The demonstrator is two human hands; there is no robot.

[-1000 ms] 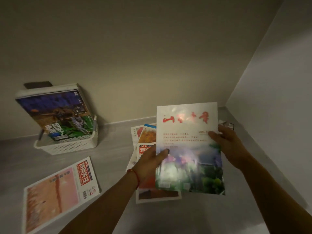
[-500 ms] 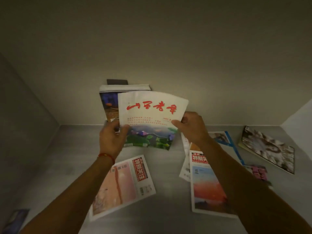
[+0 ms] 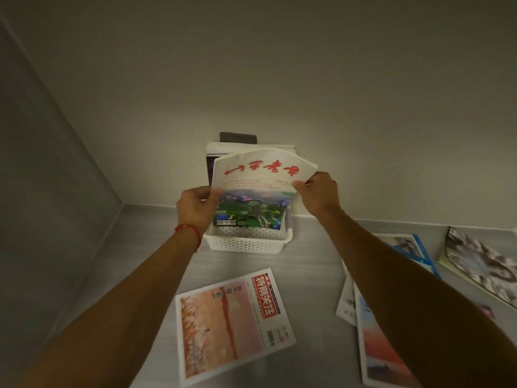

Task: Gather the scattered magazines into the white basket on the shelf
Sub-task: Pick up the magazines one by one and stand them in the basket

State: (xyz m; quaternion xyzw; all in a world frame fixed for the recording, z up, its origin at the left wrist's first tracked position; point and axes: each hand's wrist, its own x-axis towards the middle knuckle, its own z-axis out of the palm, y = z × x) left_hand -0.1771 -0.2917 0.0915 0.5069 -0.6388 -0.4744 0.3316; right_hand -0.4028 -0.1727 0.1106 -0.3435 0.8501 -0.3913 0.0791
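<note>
1. White basket (image 3: pixel 246 242) against the back wall; its far side is hidden behind the magazine (image 3: pixel 260 189) and an older one (image 3: pixel 214 152) standing inside.
2. Right arm covers the pile of magazines (image 3: pixel 377 331) on the shelf (image 3: pixel 313 275); one (image 3: pixel 484 264) runs off the right edge.
3. Bare shelf lies left of the basket; a pink magazine (image 3: pixel 232 323) lies in front.
4. Left hand (image 3: pixel 195 205) and right hand (image 3: pixel 319 194) each grip a side edge of the magazine, its bottom in the basket.

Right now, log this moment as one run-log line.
left hand: grips magazine | right hand: grips magazine | magazine: lower edge inside white basket | shelf: other magazines remain
</note>
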